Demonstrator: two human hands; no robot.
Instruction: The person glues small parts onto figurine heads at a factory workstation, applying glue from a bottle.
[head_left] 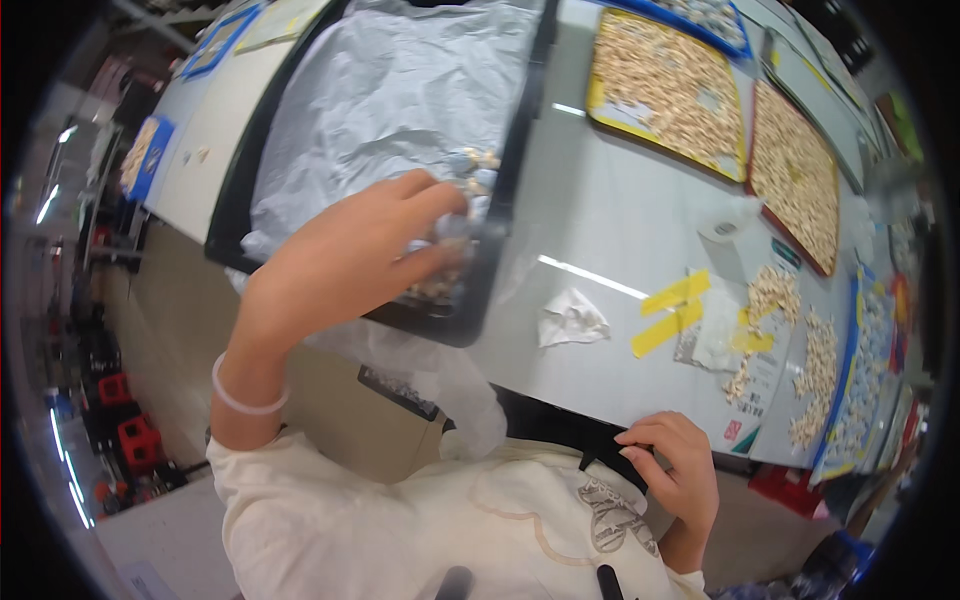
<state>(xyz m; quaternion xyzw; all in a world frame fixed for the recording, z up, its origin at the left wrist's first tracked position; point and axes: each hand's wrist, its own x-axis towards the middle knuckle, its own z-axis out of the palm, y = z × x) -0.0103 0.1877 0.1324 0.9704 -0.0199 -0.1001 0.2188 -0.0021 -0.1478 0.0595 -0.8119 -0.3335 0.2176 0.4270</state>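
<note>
My left hand (350,250), a pale band round its wrist, reaches into the near right corner of a black tray (492,270). Its fingers curl down among small beige and grey pieces (475,180), pinched round something too blurred to identify. Crumpled grey-white plastic sheeting (400,95) lines the tray, and some of it hangs over the near edge. At the table's front edge, my right hand (678,465) is loosely bent, thumb and fingertips slightly apart, with nothing visible in it.
The white table (590,230) holds a yellow-rimmed tray (597,107) and a red-rimmed tray (790,235) of beige pieces. Nearer lie crumpled white paper (572,318), yellow tape strips (672,292), a tape roll (725,222) and loose piles of pieces (815,370). A blue-edged tray (850,390) stands far right.
</note>
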